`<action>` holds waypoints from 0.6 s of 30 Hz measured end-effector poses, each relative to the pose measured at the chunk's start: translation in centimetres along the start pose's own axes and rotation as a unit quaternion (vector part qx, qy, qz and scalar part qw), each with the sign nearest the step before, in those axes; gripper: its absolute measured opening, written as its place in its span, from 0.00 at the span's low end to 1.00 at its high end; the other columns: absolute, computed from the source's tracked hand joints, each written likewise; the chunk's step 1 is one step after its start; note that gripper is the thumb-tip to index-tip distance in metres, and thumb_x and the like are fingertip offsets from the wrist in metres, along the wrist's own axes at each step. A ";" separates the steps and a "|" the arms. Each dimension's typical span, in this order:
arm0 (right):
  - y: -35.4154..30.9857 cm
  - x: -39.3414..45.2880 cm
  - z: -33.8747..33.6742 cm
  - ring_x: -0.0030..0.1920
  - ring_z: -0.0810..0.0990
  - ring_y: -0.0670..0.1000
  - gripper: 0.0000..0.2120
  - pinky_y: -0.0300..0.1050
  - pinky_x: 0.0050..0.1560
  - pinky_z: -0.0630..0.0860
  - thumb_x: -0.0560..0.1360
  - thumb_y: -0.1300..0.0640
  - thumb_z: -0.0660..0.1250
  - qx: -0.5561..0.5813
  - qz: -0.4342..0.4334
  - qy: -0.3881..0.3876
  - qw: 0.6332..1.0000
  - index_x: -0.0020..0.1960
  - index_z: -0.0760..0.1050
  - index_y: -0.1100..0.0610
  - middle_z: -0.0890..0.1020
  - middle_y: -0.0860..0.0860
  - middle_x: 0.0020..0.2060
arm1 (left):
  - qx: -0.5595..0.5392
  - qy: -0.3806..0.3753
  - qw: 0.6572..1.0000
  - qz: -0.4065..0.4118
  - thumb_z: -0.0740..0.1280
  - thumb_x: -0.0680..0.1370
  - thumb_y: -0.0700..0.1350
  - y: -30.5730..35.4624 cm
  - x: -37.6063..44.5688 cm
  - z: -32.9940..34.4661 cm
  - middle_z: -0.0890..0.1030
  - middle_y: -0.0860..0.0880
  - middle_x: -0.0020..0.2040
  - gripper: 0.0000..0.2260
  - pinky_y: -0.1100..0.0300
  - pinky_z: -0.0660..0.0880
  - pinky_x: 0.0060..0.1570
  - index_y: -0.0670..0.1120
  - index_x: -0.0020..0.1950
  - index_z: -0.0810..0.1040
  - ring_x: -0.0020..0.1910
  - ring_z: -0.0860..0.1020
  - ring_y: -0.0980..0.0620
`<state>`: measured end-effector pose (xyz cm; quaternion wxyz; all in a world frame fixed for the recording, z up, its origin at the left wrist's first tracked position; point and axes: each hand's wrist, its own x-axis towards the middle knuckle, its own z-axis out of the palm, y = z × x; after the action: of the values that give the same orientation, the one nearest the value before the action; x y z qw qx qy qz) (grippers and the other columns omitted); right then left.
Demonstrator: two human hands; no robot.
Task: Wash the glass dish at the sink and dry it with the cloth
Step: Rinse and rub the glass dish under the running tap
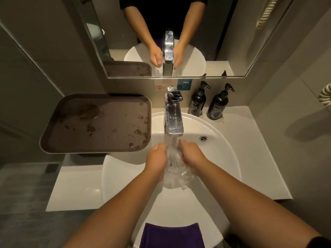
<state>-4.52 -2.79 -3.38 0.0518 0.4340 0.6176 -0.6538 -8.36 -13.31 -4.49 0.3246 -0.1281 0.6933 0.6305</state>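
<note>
A clear glass dish (pixel 174 165) sits between both my hands over the white sink (pixel 225 149). Water runs onto it from the chrome tap (pixel 173 120) and splashes around it. My left hand (pixel 156 159) grips the dish on its left side. My right hand (pixel 190 154) grips it on the right. The dish's outline is blurred by the water. A purple cloth (pixel 172 236) hangs over the sink's near rim, below my forearms.
A dark brown tray (pixel 96 122) with wet patches rests to the left of the tap. Two black pump bottles (pixel 198 102) (pixel 217 106) stand at the back right on the white counter (pixel 259 158). A mirror (pixel 223 42) hangs above.
</note>
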 end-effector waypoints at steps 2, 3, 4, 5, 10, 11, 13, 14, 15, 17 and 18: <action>-0.6 0.4 -0.3 0.25 0.62 0.49 0.14 0.40 0.27 0.59 0.78 0.55 0.61 -0.128 -0.043 -0.033 0.990 0.38 0.75 0.60 0.69 0.51 0.25 | 0.067 -0.080 0.995 0.003 0.63 0.74 0.46 0.4 0.1 -0.1 0.78 0.43 0.37 0.10 0.56 0.72 0.35 0.42 0.44 0.80 0.34 0.75 0.48; -1.0 0.5 -0.4 0.26 0.62 0.49 0.12 0.40 0.27 0.58 0.78 0.58 0.60 -0.159 -0.043 -0.033 0.986 0.41 0.77 0.63 0.69 0.52 0.26 | 0.072 -0.094 0.993 0.013 0.63 0.76 0.45 0.5 0.2 0.0 0.77 0.43 0.36 0.09 0.60 0.69 0.31 0.42 0.44 0.80 0.31 0.73 0.49; -1.3 0.4 -0.4 0.27 0.62 0.50 0.11 0.40 0.27 0.58 0.78 0.59 0.60 -0.162 -0.036 -0.024 0.986 0.43 0.77 0.63 0.68 0.53 0.26 | 0.068 -0.087 0.994 0.024 0.62 0.77 0.43 0.6 0.1 0.2 0.75 0.44 0.34 0.08 0.63 0.66 0.27 0.44 0.43 0.79 0.28 0.71 0.50; -1.5 0.2 -0.5 0.27 0.63 0.50 0.10 0.40 0.27 0.58 0.78 0.59 0.60 -0.129 -0.017 -0.012 0.991 0.43 0.76 0.63 0.69 0.53 0.26 | 0.048 -0.069 0.996 0.028 0.61 0.78 0.43 0.7 0.1 0.4 0.74 0.45 0.33 0.09 0.63 0.66 0.26 0.45 0.41 0.79 0.28 0.70 0.51; -0.7 -0.1 0.3 0.32 0.74 0.55 0.07 0.47 0.37 0.72 0.71 0.56 0.58 0.178 0.104 0.050 0.977 0.39 0.74 0.55 0.75 0.54 0.31 | -0.109 0.033 0.993 0.014 0.57 0.76 0.50 0.0 -0.7 0.8 0.77 0.47 0.33 0.13 0.51 0.75 0.39 0.47 0.37 0.75 0.34 0.76 0.47; -0.6 -0.4 0.4 0.29 0.74 0.54 0.07 0.45 0.35 0.72 0.72 0.57 0.58 0.175 0.106 0.051 0.978 0.37 0.73 0.56 0.75 0.53 0.30 | -0.107 0.042 0.993 0.007 0.57 0.75 0.49 -0.3 -0.3 0.6 0.74 0.47 0.32 0.12 0.51 0.74 0.39 0.47 0.36 0.73 0.35 0.74 0.48; -0.6 -0.6 0.3 0.28 0.73 0.53 0.11 0.42 0.32 0.69 0.76 0.55 0.58 0.098 0.072 0.021 0.992 0.39 0.74 0.57 0.75 0.54 0.30 | -0.074 0.034 0.997 -0.014 0.58 0.73 0.48 -0.1 0.2 -0.1 0.71 0.45 0.34 0.07 0.51 0.72 0.40 0.47 0.38 0.71 0.37 0.72 0.47; -1.0 -0.8 0.1 0.29 0.71 0.52 0.14 0.40 0.32 0.67 0.79 0.52 0.57 0.024 0.041 0.003 0.999 0.40 0.74 0.57 0.75 0.53 0.31 | -0.049 0.015 0.998 -0.023 0.60 0.71 0.49 0.3 0.4 -0.4 0.71 0.44 0.36 0.07 0.50 0.72 0.41 0.47 0.39 0.72 0.38 0.72 0.47; -1.5 -1.1 -0.1 0.29 0.70 0.51 0.17 0.40 0.31 0.64 0.81 0.48 0.56 -0.038 0.016 -0.013 0.999 0.40 0.74 0.57 0.75 0.53 0.32 | -0.026 -0.008 0.999 -0.033 0.61 0.71 0.49 0.5 0.7 -0.8 0.74 0.43 0.36 0.08 0.49 0.74 0.44 0.46 0.40 0.74 0.40 0.74 0.46; -1.7 -0.8 0.0 0.32 0.74 0.52 0.18 0.41 0.31 0.67 0.82 0.48 0.56 -0.050 0.000 -0.027 0.998 0.42 0.76 0.58 0.78 0.54 0.34 | -0.016 -0.031 0.999 -0.034 0.61 0.72 0.49 1.1 0.9 -1.0 0.80 0.43 0.37 0.10 0.45 0.77 0.50 0.45 0.41 0.78 0.41 0.78 0.44; -1.8 -0.8 0.0 0.35 0.79 0.54 0.16 0.42 0.34 0.74 0.81 0.51 0.58 -0.005 0.010 -0.025 1.000 0.44 0.78 0.60 0.82 0.56 0.37 | -0.037 -0.023 0.999 -0.026 0.61 0.72 0.49 1.1 0.8 -0.8 0.81 0.43 0.37 0.11 0.44 0.78 0.50 0.45 0.40 0.79 0.41 0.79 0.43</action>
<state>-5.11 -2.80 -1.51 0.0761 0.4238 0.6152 -0.6604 -9.81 -13.67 -4.08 0.3518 -0.1430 0.6586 0.6497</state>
